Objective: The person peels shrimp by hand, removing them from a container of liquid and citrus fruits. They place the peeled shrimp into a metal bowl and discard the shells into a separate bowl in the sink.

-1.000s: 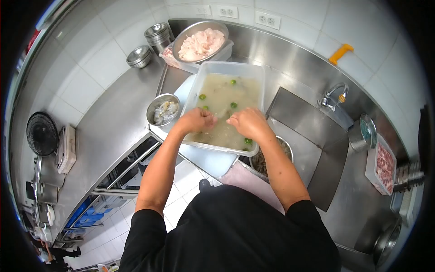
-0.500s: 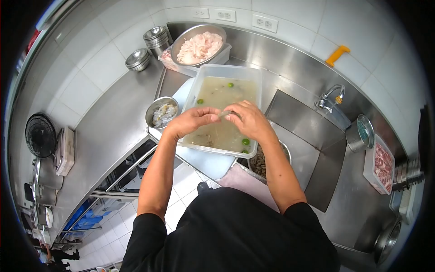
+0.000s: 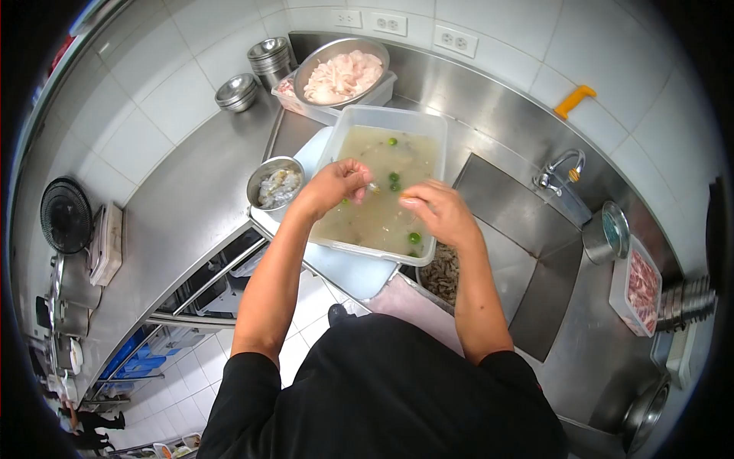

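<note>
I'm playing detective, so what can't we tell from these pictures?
All in the head view:
- What the small thing in the left hand is: tiny, partly behind fingers.
- The bottom of the tub: cloudy water hides it.
- Some of the brown pile: behind the right arm.
- What the faraway people are doing: too small.

Looks like a commercial kitchen: steel sink (image 3: 501,260) and faucet (image 3: 564,170), stacked metal bowls (image 3: 269,60), tiled walls (image 3: 138,99), trays of raw meat (image 3: 642,284).
</note>
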Available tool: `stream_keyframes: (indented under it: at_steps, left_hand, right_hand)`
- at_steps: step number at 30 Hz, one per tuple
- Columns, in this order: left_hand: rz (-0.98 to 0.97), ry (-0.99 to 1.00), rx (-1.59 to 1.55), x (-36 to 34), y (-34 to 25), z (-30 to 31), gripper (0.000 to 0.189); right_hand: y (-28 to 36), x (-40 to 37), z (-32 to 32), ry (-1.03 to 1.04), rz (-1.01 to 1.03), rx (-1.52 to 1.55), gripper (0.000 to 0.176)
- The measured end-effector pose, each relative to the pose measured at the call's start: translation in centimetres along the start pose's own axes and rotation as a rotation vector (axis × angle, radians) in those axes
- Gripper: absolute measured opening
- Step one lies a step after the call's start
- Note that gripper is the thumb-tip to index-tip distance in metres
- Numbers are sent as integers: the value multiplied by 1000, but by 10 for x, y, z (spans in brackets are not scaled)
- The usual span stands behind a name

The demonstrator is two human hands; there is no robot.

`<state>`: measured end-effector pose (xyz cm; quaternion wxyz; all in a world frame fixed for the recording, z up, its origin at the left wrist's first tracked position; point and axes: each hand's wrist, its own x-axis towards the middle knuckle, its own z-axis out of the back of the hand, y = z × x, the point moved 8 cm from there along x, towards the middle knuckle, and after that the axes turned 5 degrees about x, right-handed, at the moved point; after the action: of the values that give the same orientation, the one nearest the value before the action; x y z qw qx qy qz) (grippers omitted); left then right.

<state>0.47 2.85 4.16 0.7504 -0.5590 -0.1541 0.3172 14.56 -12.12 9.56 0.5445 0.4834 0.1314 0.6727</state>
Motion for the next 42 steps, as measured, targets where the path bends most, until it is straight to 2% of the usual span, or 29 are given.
stream_keyframes:
  at_steps: [1, 4, 6, 7, 9, 10, 12, 13, 15, 17, 19, 22, 28, 34, 37, 40, 42]
  left_hand:
    - [-7, -108, 165, 3, 7, 9, 17]
    - [-93, -203, 947, -1, 21, 3, 19]
    - [-10, -52, 1152, 1, 43, -12, 23]
    - [32, 28, 1250, 2, 53, -19, 25]
    - [-6, 146, 1275, 8, 60, -34, 27]
    - [-24, 204, 1288, 9, 63, -40, 27]
    - [-79, 188, 1052, -3, 40, -48, 28]
    - [-107, 178, 940, -7, 29, -48, 29]
    - [-21, 93, 571, -10, 30, -40, 29]
    - [60, 57, 243, -17, 30, -40, 28]
    - [128, 46, -44, -26, 16, -39, 29]
    - [47, -5, -190, -33, 15, -34, 25]
    - [4, -44, -219, -45, 13, -32, 23]
    - [-14, -51, -236, -44, 10, -33, 23]
    - [-51, -48, -185, -47, 6, -34, 21]
    - [-53, -44, -127, -46, 9, -34, 21]
    - [-54, -34, -157, -46, 10, -35, 20]
  right_hand:
    - [-4, -9, 11, -54, -40, 22, 16]
    - [-39, -47, 48, -277, -285, 173, 18]
    - [-86, -83, 62, -434, -417, 203, 19]
    - [-106, -97, 60, -357, -545, 66, 20]
    - [-135, -124, 60, -201, -791, -212, 21]
    - [-140, -131, 54, -65, -824, -340, 21]
    - [-143, -137, 43, 209, -868, -588, 22]
    - [-130, -117, 47, 72, -674, -598, 22]
    - [-82, -84, 51, -185, -302, -598, 24]
    - [-36, -51, 45, -272, -239, -270, 26]
    - [-12, -30, 15, -179, -96, -186, 26]
    - [10, -8, -22, -59, -37, -233, 24]
    - [13, 8, -46, 46, -98, -167, 21]
    - [1, 7, -50, 68, -140, -167, 26]
    - [-11, 5, -54, 88, -352, 93, 27]
    - [-26, 4, -57, 77, -357, 73, 26]
    - [-28, 1, -55, 76, -413, 181, 25]
